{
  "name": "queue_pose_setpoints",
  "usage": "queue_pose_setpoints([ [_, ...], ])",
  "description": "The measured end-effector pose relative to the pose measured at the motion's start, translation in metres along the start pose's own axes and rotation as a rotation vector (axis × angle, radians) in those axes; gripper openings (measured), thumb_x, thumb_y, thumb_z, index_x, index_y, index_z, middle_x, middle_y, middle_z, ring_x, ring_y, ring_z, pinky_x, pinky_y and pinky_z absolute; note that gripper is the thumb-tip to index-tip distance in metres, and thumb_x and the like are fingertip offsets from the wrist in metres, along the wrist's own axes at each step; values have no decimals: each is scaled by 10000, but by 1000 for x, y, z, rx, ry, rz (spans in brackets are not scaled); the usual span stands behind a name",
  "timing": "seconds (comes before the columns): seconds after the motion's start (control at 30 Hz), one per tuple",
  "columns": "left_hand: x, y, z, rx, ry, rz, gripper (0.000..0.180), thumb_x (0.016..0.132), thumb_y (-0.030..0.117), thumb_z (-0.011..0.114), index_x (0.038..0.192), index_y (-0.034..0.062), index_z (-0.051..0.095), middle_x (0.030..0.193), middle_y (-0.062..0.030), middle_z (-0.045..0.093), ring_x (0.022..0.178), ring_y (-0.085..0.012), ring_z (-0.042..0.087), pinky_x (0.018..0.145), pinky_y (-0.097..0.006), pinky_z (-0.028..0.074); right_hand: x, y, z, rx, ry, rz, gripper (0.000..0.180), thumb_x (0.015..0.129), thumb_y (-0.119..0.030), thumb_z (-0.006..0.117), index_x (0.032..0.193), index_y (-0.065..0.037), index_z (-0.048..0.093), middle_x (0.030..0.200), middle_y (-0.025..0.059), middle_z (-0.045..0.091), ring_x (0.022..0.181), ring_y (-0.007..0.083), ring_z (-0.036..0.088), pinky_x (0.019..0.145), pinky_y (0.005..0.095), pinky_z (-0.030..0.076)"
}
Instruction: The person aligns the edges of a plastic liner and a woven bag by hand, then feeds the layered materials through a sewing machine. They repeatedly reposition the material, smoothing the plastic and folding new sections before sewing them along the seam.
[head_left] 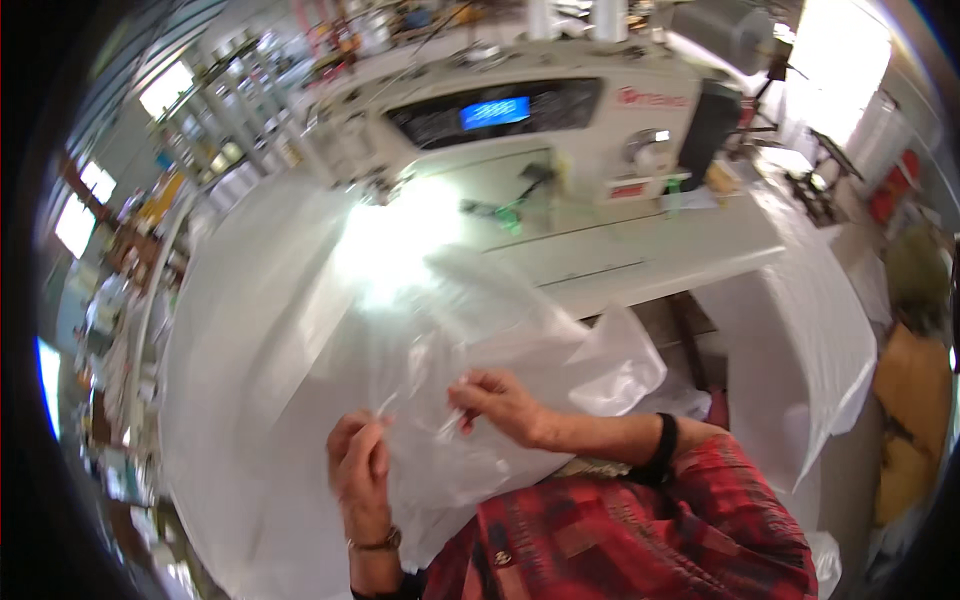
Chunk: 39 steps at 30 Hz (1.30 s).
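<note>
Both hands (362, 465) (500, 405), clear sheet (428, 440) seemingly between.

A thin, glossy, translucent white plastic sheet (425, 370), loosely creased and catching the light, hung slack toward its near side, pinched between the fingertips of the left hand (358, 458) and right hand (497, 404). Its far part ran up toward the brightly lit needle area of the sewing machine (590, 165).

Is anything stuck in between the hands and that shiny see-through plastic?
Nothing that I can see. The left hand and right hand both pinch the plastic directly, in front of the sewing machine.
</note>
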<state>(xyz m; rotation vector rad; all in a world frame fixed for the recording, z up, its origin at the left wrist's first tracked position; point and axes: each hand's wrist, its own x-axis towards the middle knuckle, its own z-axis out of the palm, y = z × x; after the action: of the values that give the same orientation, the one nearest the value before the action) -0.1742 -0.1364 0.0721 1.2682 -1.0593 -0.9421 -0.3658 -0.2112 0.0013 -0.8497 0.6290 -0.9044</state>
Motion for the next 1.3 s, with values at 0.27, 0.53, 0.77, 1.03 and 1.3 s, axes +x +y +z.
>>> queue_pose_setpoints([
  [0.27,16,-66,-46,76,-1,122,380,932,165,610,1258,-14,529,1188,-150,558,889,-232,521,802,-280,468,0,5,-14,-77,29,-46,279,985,-274,566,829,-44,590,688,-11,551,615,80,548,569,254,473],
  [0.53,51,-24,-69,-517,99,-273,292,943,110,564,1213,0,577,773,23,493,572,-34,388,457,-173,312,-14,30,-33,-281,-87,73,310,961,-270,537,766,-31,570,657,17,553,591,106,535,574,279,465],
  [0.77,74,36,-74,205,-10,-208,147,866,183,711,811,61,650,608,96,403,483,-1,302,412,-195,193,-46,-7,-27,-542,-82,114,299,959,-239,533,749,-28,556,637,1,547,609,83,521,570,266,413],
  [1.03,131,90,-84,522,-22,71,183,887,231,679,768,94,650,596,123,398,505,15,304,447,-196,216,-71,-29,-7,-508,-331,156,265,951,-230,555,786,-24,568,631,-2,526,612,74,485,586,297,411],
  [1.3,167,117,-74,625,-111,250,218,915,248,660,750,109,627,588,118,405,526,1,318,493,-196,228,-52,-26,18,-950,-656,-94,229,909,-207,580,834,7,554,751,204,583,719,371,575,653,426,446],
])
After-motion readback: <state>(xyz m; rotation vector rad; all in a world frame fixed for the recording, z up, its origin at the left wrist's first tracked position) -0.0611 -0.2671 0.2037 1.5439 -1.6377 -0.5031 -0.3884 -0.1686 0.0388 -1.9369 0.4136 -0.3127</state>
